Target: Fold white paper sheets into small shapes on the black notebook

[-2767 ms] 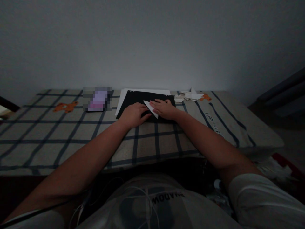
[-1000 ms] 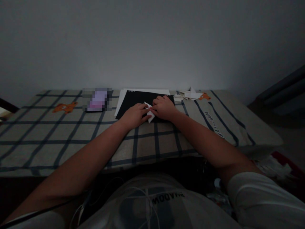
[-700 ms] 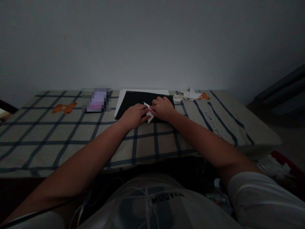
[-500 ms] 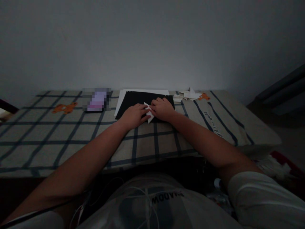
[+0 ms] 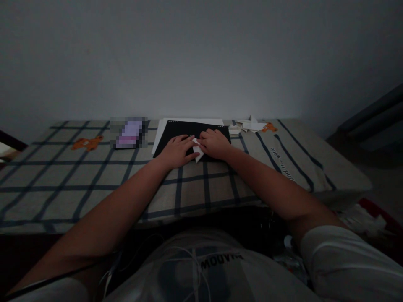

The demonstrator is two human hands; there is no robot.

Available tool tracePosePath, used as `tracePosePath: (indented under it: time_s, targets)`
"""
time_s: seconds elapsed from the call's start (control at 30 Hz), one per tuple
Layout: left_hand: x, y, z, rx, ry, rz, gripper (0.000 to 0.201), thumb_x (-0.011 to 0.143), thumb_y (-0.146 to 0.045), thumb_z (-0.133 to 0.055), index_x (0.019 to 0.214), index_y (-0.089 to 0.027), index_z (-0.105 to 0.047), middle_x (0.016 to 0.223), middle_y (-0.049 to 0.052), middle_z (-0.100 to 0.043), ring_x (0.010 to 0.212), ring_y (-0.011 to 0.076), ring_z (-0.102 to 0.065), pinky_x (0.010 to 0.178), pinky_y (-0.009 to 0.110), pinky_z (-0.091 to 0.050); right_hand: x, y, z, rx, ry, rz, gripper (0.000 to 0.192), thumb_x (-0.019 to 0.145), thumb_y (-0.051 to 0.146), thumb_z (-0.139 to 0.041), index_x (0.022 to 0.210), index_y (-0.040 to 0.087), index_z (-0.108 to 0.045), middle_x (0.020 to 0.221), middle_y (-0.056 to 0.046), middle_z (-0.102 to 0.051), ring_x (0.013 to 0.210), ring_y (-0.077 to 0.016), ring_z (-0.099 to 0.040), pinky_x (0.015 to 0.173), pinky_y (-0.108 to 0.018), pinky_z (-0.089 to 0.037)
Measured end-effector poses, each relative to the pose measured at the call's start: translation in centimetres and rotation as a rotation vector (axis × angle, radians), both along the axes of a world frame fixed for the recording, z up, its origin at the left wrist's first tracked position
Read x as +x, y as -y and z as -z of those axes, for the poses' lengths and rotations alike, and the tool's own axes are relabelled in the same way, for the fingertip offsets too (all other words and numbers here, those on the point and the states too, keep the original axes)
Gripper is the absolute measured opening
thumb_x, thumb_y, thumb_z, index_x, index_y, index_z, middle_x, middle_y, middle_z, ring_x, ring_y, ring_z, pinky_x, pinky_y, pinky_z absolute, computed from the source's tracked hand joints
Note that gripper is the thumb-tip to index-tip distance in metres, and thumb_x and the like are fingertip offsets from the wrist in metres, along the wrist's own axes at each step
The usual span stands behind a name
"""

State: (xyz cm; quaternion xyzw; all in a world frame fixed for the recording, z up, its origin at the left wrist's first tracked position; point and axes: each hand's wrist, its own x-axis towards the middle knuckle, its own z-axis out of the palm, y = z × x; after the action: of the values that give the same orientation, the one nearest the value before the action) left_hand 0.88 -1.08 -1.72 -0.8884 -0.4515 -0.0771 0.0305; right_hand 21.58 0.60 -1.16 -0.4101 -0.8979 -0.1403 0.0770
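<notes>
Head view: left hand and right hand grip paper; red bin holds scraps.

We see a plain grey wall behind a table draped in a pale cloth with dark blue checks and stripes. At right we note shadowed floor and a dark structure, indistinct under dim light.

2 hands partly hide white paper.
</notes>
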Motion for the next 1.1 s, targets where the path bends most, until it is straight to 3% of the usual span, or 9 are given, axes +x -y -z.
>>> tracePosePath:
  time_s: [0.23,0.47,0.63,0.87,1.1]
  targets:
    - [-0.3,-0.4,0.2,-0.023,0.019,-0.030,0.056,0.099,-0.061,-0.051,0.144,-0.028,-0.057,0.164,0.013,-0.040,0.150,0.0392,-0.037,0.118,0.059,-0.033,0.0,-0.2,0.0,-0.029,-0.009,0.007,0.044,0.107,0.034,-0.035,0.121,0.014,-0.071,0.125,-0.015,-0.066,0.114,-0.0304,-0.052,0.084,-0.042,-0.035]
    - [-0.4,0.1,0.7,0.168,0.025,0.038,0.054,0.099,-0.059,-0.049,0.139,-0.025,-0.062,0.159,0.015,-0.045,0.147,0.0383,-0.036,0.119,0.058,-0.030,0.3,-0.1,0.1,-0.060,-0.030,0.014,0.042,0.106,0.035,-0.037,0.131,0.016,-0.067,0.129,-0.016,-0.064,0.114,-0.0303,-0.051,0.085,-0.041,-0.036]
    - [-0.1,0.5,0.1,0.156,0.007,0.032,0.048,0.099,-0.059,-0.049,0.132,-0.029,-0.068,0.138,0.011,-0.059,0.126,0.0356,-0.050,0.101,0.053,-0.042,0.3,-0.2,0.2,-0.072,-0.025,0.021,0.043,0.105,0.033,-0.039,0.139,0.020,-0.061,0.130,-0.016,-0.062,0.114,-0.0316,-0.051,0.086,-0.041,-0.037]
    - [0.0,0.5,-0.2,0.148,-0.045,0.005,0.049,0.099,-0.060,-0.049,0.131,-0.028,-0.067,0.128,0.012,-0.060,0.115,0.0342,-0.052,0.091,0.049,-0.043,-0.3,-0.9,0.5,-0.094,-0.050,0.047,0.049,0.103,0.035,-0.043,0.148,0.022,-0.055,0.130,-0.017,-0.061,0.114,-0.0327,-0.051,0.089,-0.042,-0.037]
    - [-0.1,0.7,-0.1,0.167,-0.024,-0.017,0.053,0.098,-0.064,-0.047,0.132,-0.029,-0.067,0.125,0.012,-0.061,0.114,0.0353,-0.052,0.091,0.050,-0.042,1.6,-1.3,0.0,-0.140,-0.119,-0.040,0.042,0.103,0.041,-0.047,0.136,0.025,-0.068,0.126,-0.015,-0.062,0.112,-0.0301,-0.048,0.087,-0.040,-0.033]
